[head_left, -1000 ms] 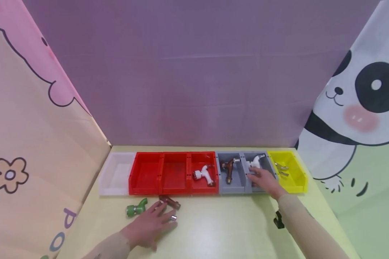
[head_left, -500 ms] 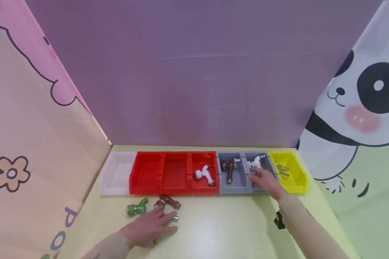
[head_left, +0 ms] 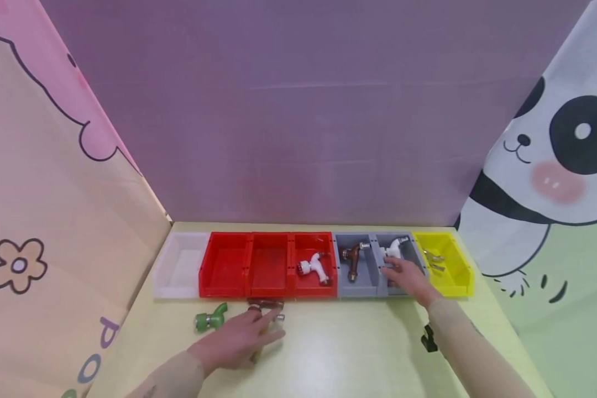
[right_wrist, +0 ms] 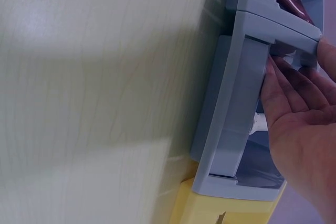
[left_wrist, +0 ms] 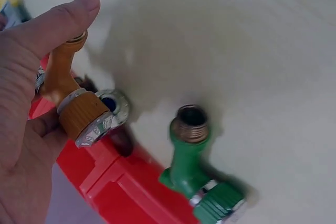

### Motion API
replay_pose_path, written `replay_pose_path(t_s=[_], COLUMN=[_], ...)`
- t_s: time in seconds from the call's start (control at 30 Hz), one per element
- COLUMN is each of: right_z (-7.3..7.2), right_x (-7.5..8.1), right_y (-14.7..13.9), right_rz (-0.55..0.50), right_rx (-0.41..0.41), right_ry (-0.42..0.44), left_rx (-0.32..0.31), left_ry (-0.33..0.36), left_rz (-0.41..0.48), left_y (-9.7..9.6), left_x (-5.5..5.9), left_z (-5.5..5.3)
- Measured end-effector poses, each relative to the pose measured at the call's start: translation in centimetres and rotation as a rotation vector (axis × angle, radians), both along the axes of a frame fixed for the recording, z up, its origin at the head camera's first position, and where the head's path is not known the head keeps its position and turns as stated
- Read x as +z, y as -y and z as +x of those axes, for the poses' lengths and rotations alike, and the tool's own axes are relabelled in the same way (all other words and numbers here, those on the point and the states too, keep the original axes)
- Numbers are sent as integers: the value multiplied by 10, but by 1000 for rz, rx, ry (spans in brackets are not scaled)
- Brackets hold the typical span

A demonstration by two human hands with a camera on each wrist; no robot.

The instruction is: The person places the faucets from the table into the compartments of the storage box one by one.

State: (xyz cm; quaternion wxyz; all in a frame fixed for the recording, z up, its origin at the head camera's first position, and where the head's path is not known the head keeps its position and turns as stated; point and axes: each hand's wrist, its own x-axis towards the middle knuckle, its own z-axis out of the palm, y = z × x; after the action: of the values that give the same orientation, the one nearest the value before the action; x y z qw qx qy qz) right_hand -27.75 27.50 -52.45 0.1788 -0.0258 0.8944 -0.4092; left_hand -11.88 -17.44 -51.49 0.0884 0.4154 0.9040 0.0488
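Note:
My left hand holds an orange-brown tap over the table, thumb on one side and fingers behind. Its chrome tip shows past the fingers in the head view. A dark brown tap lies just beyond, partly covered by the hand. To the left rests a green tap with a threaded end. My right hand reaches into the right grey bin, fingertips by the divider. A white tap lies there, partly hidden; I cannot tell whether the fingers grip it.
From left to right stand a white bin, red bins, grey bins and a yellow bin with metal pieces. One red bin holds a white tap; the left grey bin holds a brown tap. A black object lies near the right forearm.
My left hand has shifted right and slightly forward, bringing the orange-brown tap along. The dark brown tap beyond it has turned and moved slightly right. My right hand stays in the grey bin.

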Motion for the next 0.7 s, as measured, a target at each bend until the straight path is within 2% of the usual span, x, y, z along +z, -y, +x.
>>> replay_pose_path(t_s=[0.17, 0.47, 0.7], right_z=[0, -1, 0], right_x=[0, -2, -2], right_y=[0, -2, -2], right_rz=[-6, -22, -33], right_rx=[-3, 5, 14], right_ry=[-2, 1, -3], left_rx=[80, 213, 289], left_ry=[-2, -82, -142], left_rz=[-27, -59, -52], left_y=[-3, -3, 0], left_x=[7, 20, 23], left_z=[-14, -43, -66])
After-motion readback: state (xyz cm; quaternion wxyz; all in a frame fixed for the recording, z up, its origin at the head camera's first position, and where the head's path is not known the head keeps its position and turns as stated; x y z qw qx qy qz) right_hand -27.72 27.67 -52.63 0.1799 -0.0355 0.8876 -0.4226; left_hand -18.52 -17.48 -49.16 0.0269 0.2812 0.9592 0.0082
